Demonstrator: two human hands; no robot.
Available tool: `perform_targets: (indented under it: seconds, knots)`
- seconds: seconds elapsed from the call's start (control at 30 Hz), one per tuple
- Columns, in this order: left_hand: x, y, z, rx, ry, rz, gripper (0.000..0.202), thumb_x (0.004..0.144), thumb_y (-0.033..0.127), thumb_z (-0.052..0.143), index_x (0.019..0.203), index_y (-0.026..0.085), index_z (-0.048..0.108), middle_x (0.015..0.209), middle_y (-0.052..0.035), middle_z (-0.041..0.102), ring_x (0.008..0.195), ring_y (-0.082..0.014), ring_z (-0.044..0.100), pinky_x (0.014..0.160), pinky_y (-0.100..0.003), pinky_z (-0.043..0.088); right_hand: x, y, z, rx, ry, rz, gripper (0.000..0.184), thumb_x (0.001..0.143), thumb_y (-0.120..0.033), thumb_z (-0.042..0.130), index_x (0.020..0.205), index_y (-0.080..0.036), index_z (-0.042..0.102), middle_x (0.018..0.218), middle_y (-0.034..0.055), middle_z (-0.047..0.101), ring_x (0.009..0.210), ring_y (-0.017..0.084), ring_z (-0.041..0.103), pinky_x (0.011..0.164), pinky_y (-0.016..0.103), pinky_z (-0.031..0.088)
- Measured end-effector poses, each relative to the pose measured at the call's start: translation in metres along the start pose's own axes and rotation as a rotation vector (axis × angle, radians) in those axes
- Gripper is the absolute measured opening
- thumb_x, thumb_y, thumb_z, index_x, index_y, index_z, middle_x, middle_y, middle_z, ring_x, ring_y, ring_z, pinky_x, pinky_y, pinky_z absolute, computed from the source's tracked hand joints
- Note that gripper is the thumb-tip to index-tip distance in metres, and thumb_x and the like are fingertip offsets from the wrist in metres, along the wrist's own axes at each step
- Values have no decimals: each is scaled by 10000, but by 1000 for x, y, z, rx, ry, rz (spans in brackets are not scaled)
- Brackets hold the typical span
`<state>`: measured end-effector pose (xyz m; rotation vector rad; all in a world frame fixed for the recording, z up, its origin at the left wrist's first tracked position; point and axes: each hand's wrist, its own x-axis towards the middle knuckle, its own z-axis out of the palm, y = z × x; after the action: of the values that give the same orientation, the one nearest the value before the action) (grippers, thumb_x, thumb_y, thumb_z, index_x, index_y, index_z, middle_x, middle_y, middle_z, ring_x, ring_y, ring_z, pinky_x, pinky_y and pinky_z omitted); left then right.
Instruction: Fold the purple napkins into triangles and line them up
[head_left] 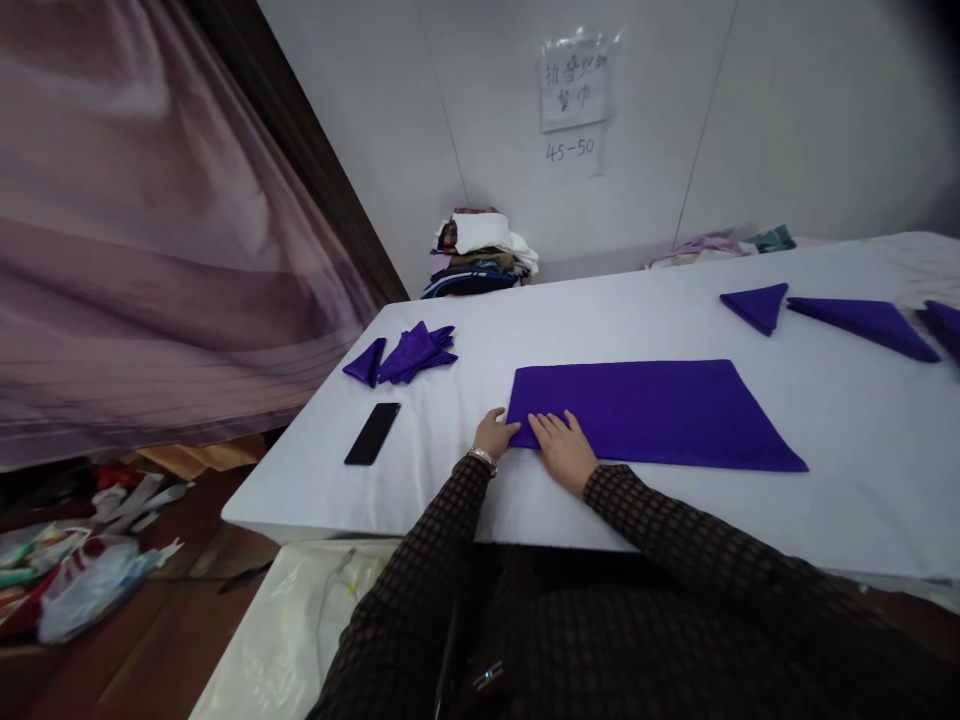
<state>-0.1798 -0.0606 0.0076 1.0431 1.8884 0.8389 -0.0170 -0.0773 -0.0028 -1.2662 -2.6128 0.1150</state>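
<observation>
A purple cloth napkin (660, 412), folded into a long flat shape, lies on the white-covered table (450, 480) before me. My right hand (564, 448) rests flat on its near left part, palm down and fingers stretched out. At the napkin's left edge is my left hand (495, 435), thumb and fingers apart, the thumb touching the lower left corner. Neither hand has the cloth lifted. A smaller folded purple napkin (365, 363) and a fanned purple napkin (418, 352) are at the far left of the table.
A black phone (373, 433) lies left of my hands. More folded purple napkins (862, 322) are at the far right. Behind the table, a clothes pile (480, 255) stands against the wall, below a handwritten sign (576, 85). A pinkish curtain (150, 220) hangs at left.
</observation>
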Motion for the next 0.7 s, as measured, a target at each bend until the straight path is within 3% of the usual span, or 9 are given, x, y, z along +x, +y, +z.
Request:
perform_targets:
  seconds: [0.2, 0.33, 0.43, 0.57, 0.7]
  knots:
    - [-24, -18, -7, -6, -136, 2, 770, 760, 336, 722, 1405, 117, 363, 628, 46, 605, 473, -96, 538, 457, -203, 432, -15, -1, 1, 156, -77, -67, 430, 902, -134, 420, 1303, -144, 573, 1324, 132, 596, 1222, 246, 532, 1038, 440, 351]
    - [-14, -20, -20, 289, -72, 124, 668, 853, 427, 588, 1410, 130, 370, 839, -35, 687, 563, -127, 616, 604, -258, 499, -46, 7, 2, 287, -53, -139, 459, 836, -143, 512, 1288, -174, 585, 1303, 122, 614, 1221, 238, 539, 1048, 447, 349]
    - [4, -8, -21, 538, 37, 289, 553, 865, 404, 559, 1344, 143, 472, 1102, -105, 670, 810, -184, 666, 807, -311, 505, -71, 14, 5, 374, -31, -195, 508, 797, -137, 516, 1300, -171, 574, 1297, 119, 618, 1221, 232, 543, 1055, 448, 350]
    - [23, 14, -3, 781, 16, 524, 422, 864, 349, 564, 1239, 155, 579, 1247, -129, 617, 1126, -245, 575, 991, -341, 420, -98, 22, 9, 444, -30, -260, 549, 773, -140, 477, 1314, -179, 563, 1305, 102, 614, 1259, 210, 511, 1059, 443, 355]
    - [30, 36, 25, 878, -124, 629, 394, 869, 359, 568, 1205, 155, 603, 1206, -118, 630, 1120, -233, 572, 969, -305, 414, -109, 27, 8, 465, -23, -292, 519, 789, -170, 454, 1292, -185, 583, 1305, 94, 614, 1273, 193, 497, 1063, 412, 356]
